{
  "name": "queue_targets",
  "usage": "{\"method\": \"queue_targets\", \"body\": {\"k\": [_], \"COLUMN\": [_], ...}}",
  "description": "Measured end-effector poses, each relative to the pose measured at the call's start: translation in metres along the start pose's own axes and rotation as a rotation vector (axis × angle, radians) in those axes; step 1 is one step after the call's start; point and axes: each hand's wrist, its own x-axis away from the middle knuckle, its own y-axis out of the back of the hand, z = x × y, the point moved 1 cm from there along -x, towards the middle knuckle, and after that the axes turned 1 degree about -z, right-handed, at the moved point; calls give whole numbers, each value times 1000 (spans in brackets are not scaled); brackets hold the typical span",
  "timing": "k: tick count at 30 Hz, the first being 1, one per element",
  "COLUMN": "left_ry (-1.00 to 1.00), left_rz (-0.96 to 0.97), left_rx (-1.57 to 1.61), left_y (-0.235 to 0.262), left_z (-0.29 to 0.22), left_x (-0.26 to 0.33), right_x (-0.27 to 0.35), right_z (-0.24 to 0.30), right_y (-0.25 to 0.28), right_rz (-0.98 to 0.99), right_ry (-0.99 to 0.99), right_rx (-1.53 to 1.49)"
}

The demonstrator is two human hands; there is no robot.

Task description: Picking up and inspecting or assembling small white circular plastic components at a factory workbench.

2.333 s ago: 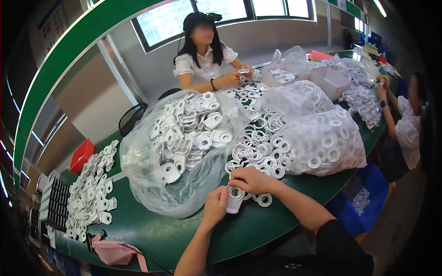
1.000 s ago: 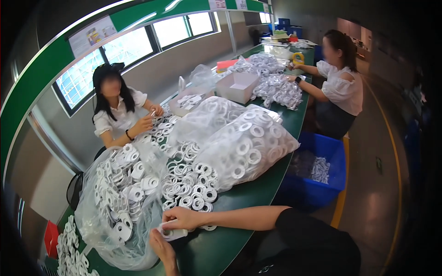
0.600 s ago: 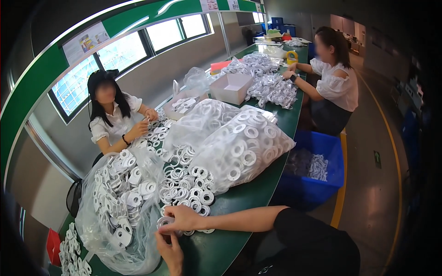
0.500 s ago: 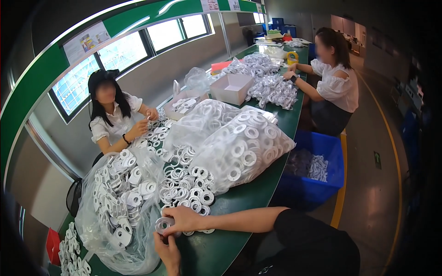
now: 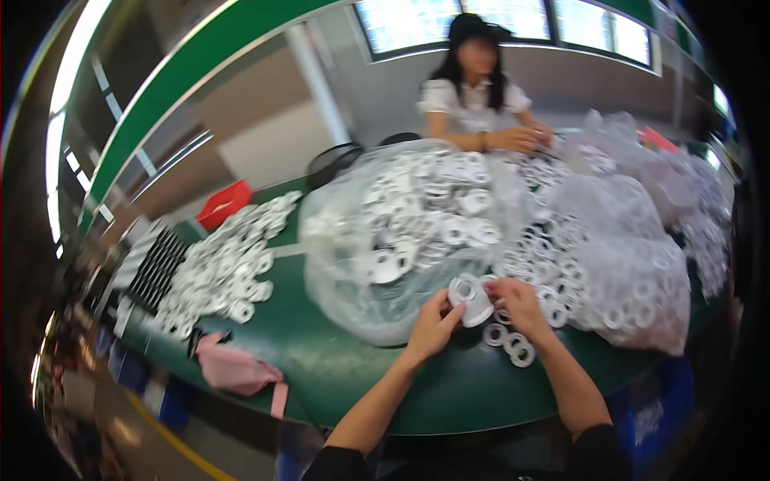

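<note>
Monitoring remotely, I see the left hand [image 5: 434, 329] pinching a white holed plate [image 5: 479, 309]. The right hand [image 5: 520, 307] is curled beside it; I cannot tell its grip.

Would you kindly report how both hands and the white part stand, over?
Left hand holding the white part. Right hand at its right edge, grip unclear. Loose rings lie close by; nothing seen blocking the part.

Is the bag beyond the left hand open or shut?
Open: the bag gapes wide, its sides spread around white parts that show uncovered.
</note>
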Motion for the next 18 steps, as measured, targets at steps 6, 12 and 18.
{"method": "queue_targets", "body": {"k": [6, 12, 18], "left_ry": [-9, -160, -165], "left_rz": [-649, -1054, -684], "left_rx": [168, 314, -106], "left_y": [140, 315, 201], "left_z": [-58, -77, -78], "left_x": [-34, -17, -7], "right_x": [-1, -1, -4], "right_z": [8, 8, 15], "right_y": [12, 1, 14], "right_rz": [-77, -93, -161], "right_ry": [55, 160, 283], "right_rx": [-11, 147, 350]}}
